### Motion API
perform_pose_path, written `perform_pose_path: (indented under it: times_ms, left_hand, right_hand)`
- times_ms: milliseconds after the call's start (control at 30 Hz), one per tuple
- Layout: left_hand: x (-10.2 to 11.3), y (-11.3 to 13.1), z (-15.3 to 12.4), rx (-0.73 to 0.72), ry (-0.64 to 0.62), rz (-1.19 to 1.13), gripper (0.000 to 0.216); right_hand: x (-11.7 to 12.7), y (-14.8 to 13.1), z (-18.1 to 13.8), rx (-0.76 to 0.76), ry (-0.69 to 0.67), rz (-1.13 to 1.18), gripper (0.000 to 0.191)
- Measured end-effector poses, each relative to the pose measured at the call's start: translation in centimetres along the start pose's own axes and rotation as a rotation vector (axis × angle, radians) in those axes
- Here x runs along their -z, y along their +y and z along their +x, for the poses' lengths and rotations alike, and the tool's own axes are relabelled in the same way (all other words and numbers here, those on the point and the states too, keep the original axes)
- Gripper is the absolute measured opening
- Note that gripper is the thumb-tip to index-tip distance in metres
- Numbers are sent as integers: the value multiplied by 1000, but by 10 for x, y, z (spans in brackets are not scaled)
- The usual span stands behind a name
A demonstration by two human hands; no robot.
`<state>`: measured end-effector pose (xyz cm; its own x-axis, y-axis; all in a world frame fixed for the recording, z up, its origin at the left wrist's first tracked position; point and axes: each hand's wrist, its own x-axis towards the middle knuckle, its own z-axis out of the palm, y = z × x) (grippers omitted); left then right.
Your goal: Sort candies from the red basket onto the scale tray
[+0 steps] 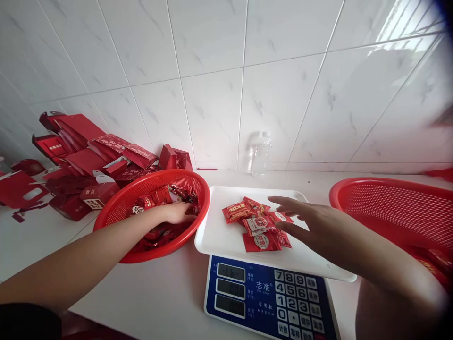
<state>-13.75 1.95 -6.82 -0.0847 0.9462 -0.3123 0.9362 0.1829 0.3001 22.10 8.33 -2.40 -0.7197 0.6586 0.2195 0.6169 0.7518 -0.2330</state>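
Observation:
My left hand point(176, 212) reaches into a red mesh basket point(116, 212) and its fingers curl down among the red snack packets point(155, 196) there; what it grips is hidden. My right hand point(307, 222) hovers with fingers spread over a small pile of red packets point(256, 222) lying on the white tray point(219, 236) of a blue digital scale point(269, 297). The fingertips are just above the right side of the pile and hold nothing.
A second red mesh basket point(396, 208) stands at the right with a few packets inside. Red gift boxes point(88, 160) are heaped against the white tiled wall at the left. A clear plastic bottle point(261, 153) stands behind the scale.

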Motion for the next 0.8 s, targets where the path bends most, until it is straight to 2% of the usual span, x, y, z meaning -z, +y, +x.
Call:
perform_pose_path:
  times_ms: [167,333,433,533,600,667,733,800]
  left_hand:
    - [-11,9,19,35,89,-51,25]
    - [-15,11,17,32,152,-102,14]
    - [-7,11,10,32,225,-122,13]
    - [9,19,1,26,343,-138,21]
    - [19,33,-6,-14,421,-174,27]
    - [24,55,-13,-146,497,-305,28]
    - [20,82,-20,-252,533,-355,23]
    - [10,109,-24,-359,528,-299,14]
  right_hand:
    - [0,0,-1,-19,-6,18,45]
    - [-1,-2,-1,-7,10,17,44]
    - [1,-5,0,-2,25,7,43]
    - [5,-7,-2,2,45,8,44]
    - [9,-8,-3,-3,47,9,45]
    - [13,-9,-4,-16,44,2,45]
    - [16,-10,-5,-29,44,-9,45]
    - [18,-12,-5,-35,46,-6,45]
